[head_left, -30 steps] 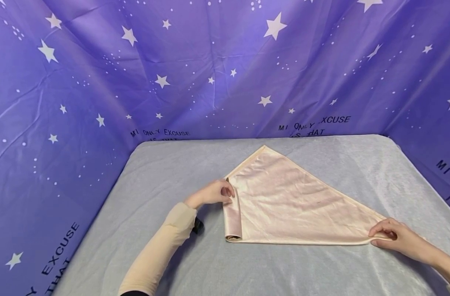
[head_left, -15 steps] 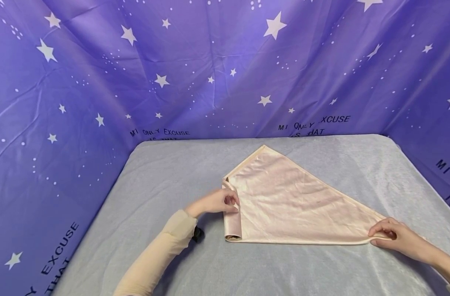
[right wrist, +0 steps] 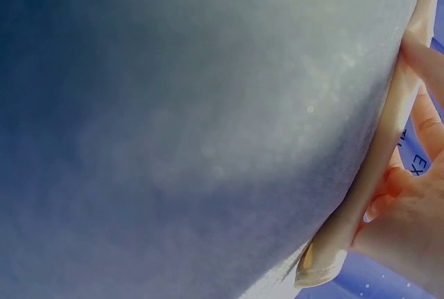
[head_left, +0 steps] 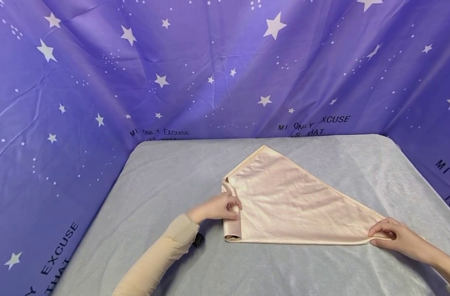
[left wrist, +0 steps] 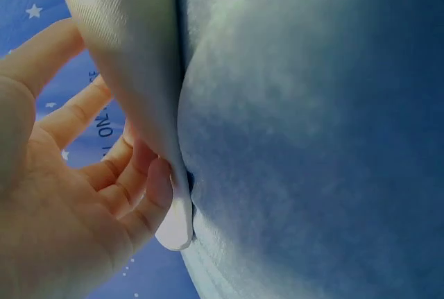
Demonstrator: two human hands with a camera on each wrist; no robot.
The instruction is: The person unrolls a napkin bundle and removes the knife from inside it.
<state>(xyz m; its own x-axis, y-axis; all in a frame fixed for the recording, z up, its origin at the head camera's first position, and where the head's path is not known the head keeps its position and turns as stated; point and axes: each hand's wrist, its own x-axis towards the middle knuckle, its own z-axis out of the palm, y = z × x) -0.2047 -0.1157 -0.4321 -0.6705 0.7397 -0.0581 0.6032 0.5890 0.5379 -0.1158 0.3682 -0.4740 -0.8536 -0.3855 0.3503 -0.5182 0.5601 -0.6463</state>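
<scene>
A pale pink satin cloth (head_left: 295, 197) lies folded into a rough triangle, its peak pointing to the back. Its left end is turned over into a flat roll (head_left: 232, 228), open at the near end. My left hand (head_left: 219, 206) grips this roll around its middle, thumb and fingers curled over it. In the left wrist view, the fingertips of the left hand (left wrist: 76, 195) meet the roll's side. At the cloth's right corner, my right hand (head_left: 402, 240) pinches the edge between thumb and fingers. The right wrist view shows the right hand (right wrist: 413, 209) along the cloth's edge (right wrist: 374, 164).
Grey-blue plush fabric (head_left: 165, 172) covers the table under the cloth. A purple curtain (head_left: 195, 61) with white stars and black lettering hangs behind and on both sides. A small dark object (head_left: 199, 239) shows beneath my left wrist.
My left hand has slid toward me along the roll, from near its far end to around its middle. My right hand and the rest of the cloth look unchanged.
</scene>
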